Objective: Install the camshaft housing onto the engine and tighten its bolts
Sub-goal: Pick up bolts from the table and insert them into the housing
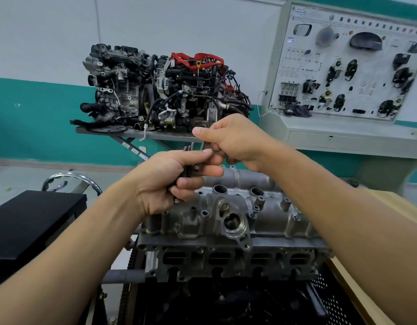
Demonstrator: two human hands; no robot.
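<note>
Nearest me, the left forearm [69, 249] and right forearm [348, 207] reach in over the engine [226, 261]. The left hand [162, 184] has its fingers [191, 182] clenched round a bunch of bolts [188, 148], threads poking out at 12 o'clock. The right hand [235, 141], at 2 o'clock from it, pinches a single bolt [203, 146] at the edge of the bunch between thumb and forefinger.

The housing [202, 221] sits on the engine, at 6 o'clock from both hands. Two standing bolts [255, 210] show toward its 3 o'clock end; I can't tell whether they are threaded in.

The worry, to my eye, is the bunch. Drawing one bolt out could loosen the rest, and a dropped one might fall into the open bores [220, 190] at 3 o'clock of the left hand, or down into the dark stand under the engine.

With bolts at only one end, a knock from either forearm could shift the housing off its seat. A bolt started crooked would likely cross-thread. Tightening one end hard first could pull the housing down unevenly.
</note>
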